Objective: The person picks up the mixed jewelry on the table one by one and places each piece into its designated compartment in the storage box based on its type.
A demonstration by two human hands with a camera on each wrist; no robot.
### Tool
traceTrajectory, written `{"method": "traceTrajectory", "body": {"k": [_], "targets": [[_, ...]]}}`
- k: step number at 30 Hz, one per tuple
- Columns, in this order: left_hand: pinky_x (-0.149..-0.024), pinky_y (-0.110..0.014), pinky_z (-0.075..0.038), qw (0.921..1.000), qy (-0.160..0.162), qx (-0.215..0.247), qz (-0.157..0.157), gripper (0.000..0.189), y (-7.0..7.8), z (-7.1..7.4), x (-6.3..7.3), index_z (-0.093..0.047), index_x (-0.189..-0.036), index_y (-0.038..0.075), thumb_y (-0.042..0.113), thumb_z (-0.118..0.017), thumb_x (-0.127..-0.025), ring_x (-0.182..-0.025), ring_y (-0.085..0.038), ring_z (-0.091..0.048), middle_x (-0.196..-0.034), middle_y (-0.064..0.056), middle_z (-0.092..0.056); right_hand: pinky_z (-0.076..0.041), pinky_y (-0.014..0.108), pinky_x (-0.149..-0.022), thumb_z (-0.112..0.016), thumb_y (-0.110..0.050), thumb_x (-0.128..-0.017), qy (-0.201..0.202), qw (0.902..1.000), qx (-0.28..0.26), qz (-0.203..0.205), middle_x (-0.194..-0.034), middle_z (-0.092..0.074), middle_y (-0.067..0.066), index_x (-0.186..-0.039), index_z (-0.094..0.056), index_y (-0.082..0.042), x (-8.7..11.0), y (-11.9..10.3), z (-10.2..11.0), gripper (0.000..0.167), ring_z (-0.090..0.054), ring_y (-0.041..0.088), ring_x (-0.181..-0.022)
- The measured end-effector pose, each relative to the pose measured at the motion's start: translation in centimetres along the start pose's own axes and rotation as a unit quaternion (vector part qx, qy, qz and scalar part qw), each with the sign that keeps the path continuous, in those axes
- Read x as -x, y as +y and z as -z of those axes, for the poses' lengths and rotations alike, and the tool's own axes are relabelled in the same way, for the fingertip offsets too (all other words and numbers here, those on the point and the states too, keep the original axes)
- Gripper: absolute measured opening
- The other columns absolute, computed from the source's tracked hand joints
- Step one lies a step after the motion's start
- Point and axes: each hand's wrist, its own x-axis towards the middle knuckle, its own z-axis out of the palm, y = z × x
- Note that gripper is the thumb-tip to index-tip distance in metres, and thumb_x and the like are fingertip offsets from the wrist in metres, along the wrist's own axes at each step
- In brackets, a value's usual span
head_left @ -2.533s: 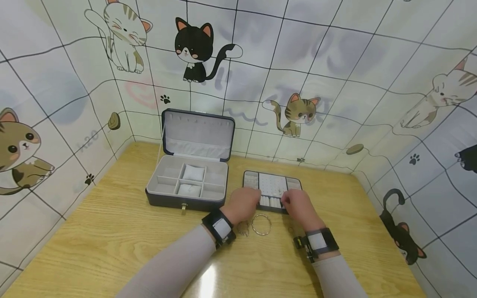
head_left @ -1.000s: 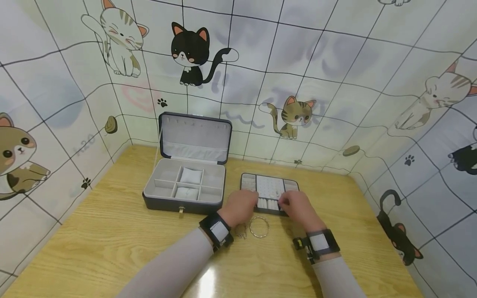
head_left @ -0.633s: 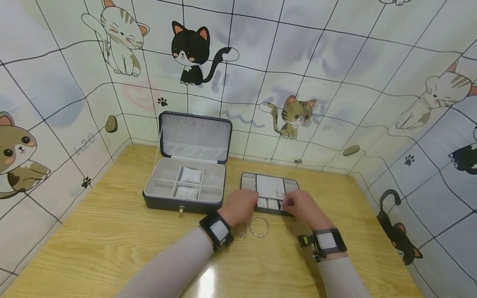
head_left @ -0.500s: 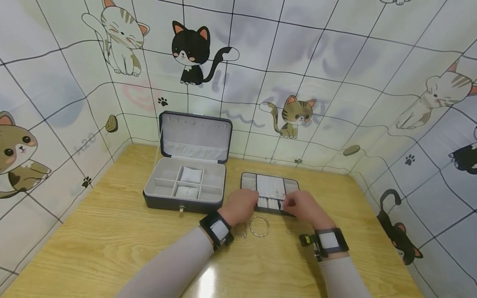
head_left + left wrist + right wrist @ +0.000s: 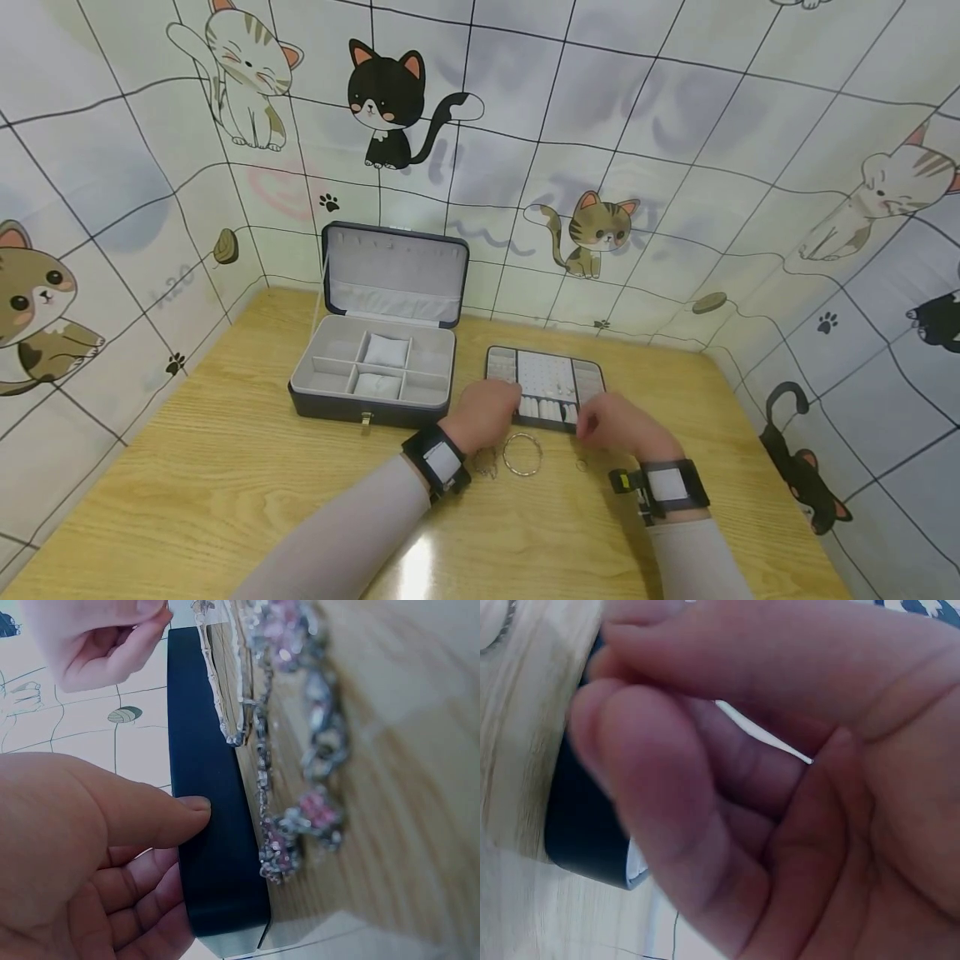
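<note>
A shallow dark-sided jewelry tray (image 5: 546,371) with pale inserts and ring rolls lies on the table. My left hand (image 5: 486,415) grips its left end; in the left wrist view the thumb (image 5: 161,817) presses the dark side wall and the fingers curl at the end. At the tray's front right corner is my right hand (image 5: 618,425), fingers curled, with nothing visible in them. Small earrings sit on the tray's white panel. In front lie a bangle (image 5: 522,455), a pink-stoned silver bracelet (image 5: 319,810) beneath my left wrist, and a small ring (image 5: 582,465).
To the left stands an open dark-blue jewelry box (image 5: 367,408), its lid (image 5: 397,275) raised against the cat-patterned wall covering. Two white cushions (image 5: 387,350) fill its middle compartments. Wood-grain table surface (image 5: 225,467) runs in front of the box.
My right hand has drawn back from the ring rolls, rightward and toward me, uncovering the tray's right part and the small ring on the table. My left hand keeps its grip.
</note>
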Motion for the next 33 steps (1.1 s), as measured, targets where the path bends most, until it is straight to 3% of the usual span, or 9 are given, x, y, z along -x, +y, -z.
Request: {"method": "traceTrajectory", "body": {"k": [6, 15, 25, 33], "targets": [[-0.059, -0.027, -0.047, 1.0, 0.001, 0.001, 0.001, 0.007, 0.1, 0.1, 0.1, -0.068, -0.094, 0.019, 0.013, -0.068, -0.098, -0.072, -0.011, -0.059, -0.086, 0.003, -0.072, -0.053, 0.032, -0.069, -0.086, 0.0, -0.072, -0.022, 0.9989, 0.021, -0.035, -0.079, -0.067, -0.003, -0.073, -0.07, -0.015, 0.1, -1.0, -0.7, 0.023, -0.06, 0.017, -0.074], [-0.059, -0.026, -0.047, 1.0, 0.006, 0.007, 0.002, 0.009, 0.1, 0.3, 0.3, -0.068, -0.091, 0.019, 0.013, -0.068, -0.098, -0.071, -0.011, -0.059, -0.085, 0.003, -0.072, -0.05, 0.032, -0.061, -0.087, 0.0, -0.068, -0.016, 0.9941, 0.053, -0.094, -0.075, -0.066, 0.002, -0.071, -0.066, -0.013, 0.7, -2.1, -1.1, 0.025, -0.06, 0.021, -0.069], [-0.059, -0.027, -0.047, 0.9999, 0.01, 0.008, 0.003, 0.009, 0.2, 0.5, 0.3, -0.069, -0.092, 0.018, 0.012, -0.068, -0.098, -0.072, -0.012, -0.059, -0.086, 0.002, -0.072, -0.047, 0.033, -0.058, -0.085, -0.001, -0.069, -0.013, 0.9877, 0.113, -0.107, -0.071, -0.063, 0.004, -0.069, -0.062, -0.011, 0.6, -3.3, -1.5, 0.024, -0.056, 0.022, -0.065], [-0.059, -0.025, -0.046, 0.9999, 0.004, 0.009, 0.005, 0.01, 0.2, 0.4, 0.3, -0.068, -0.091, 0.019, 0.012, -0.068, -0.097, -0.073, -0.011, -0.058, -0.085, 0.003, -0.071, -0.046, 0.032, -0.056, -0.087, -0.003, -0.069, -0.013, 0.9856, 0.116, -0.122, -0.071, -0.064, 0.003, -0.069, -0.063, -0.012, 0.6, -3.3, -1.5, 0.025, -0.056, 0.021, -0.066]]}}
